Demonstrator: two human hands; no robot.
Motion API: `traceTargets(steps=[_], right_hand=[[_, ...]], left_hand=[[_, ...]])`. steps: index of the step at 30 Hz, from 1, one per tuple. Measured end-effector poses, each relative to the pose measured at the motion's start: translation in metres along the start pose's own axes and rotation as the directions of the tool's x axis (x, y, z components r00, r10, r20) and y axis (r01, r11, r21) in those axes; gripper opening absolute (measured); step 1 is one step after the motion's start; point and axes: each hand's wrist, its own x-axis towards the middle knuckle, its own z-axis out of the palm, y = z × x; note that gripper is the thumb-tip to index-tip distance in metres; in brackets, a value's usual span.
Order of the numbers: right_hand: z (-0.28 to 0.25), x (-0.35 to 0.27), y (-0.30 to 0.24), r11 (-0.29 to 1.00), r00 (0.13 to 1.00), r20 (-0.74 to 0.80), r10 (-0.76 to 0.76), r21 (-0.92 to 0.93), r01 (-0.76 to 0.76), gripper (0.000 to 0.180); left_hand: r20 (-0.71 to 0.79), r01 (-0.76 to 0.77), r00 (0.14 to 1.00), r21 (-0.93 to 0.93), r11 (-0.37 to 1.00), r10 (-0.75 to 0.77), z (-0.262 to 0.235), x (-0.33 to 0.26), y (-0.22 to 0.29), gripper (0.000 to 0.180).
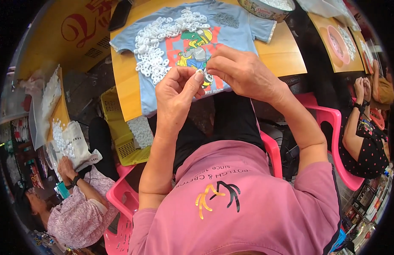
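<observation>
My left hand (180, 88) and my right hand (244, 73) meet over the lower front of a light blue T-shirt (243, 32) spread on the table. Both are closed in a pinch, fingertips almost touching. What lies between them is too small and too covered to name. A heap of small white plastic pieces with holes (151, 46) curves over the shirt's left side and top, beyond my left hand. The shirt carries a colourful cartoon print (196, 51), partly hidden by my fingers.
A round tin (269, 12) of white pieces stands at the far right of the table (286, 51). A dark phone (120, 15) lies at the far left. Yellow crates (131, 148) are below left. Other people work at both sides, near pink chairs (341, 148).
</observation>
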Motion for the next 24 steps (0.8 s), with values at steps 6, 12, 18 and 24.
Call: traceTargets(steps=[6, 12, 18, 24], right_hand=[[-0.006, 0.0, -0.002, 0.998, 0.997, 0.065, -0.032, -0.055, 0.035, 0.014], [-0.015, 0.003, -0.005, 0.995, 0.994, 0.07, -0.081, -0.051, 0.085, 0.017], [-0.008, -0.005, -0.011, 0.996, 0.999, 0.022, -0.028, 0.084, 0.026, 0.014], [0.01, -0.014, -0.015, 0.969, 0.995, -0.091, 0.048, 0.246, -0.025, 0.009]], left_hand=[[0.012, -0.002, 1.0, 0.03, 1.0, 0.002, 0.0, -0.004, 0.001, 0.014], [0.052, 0.035, 0.998, 0.038, 0.999, -0.037, 0.002, -0.006, 0.006, 0.013], [0.087, 0.048, 0.995, 0.011, 0.999, -0.049, 0.004, -0.01, 0.014, 0.014], [0.065, 0.025, 0.998, -0.012, 1.0, -0.025, 0.01, -0.012, 0.015, 0.012]])
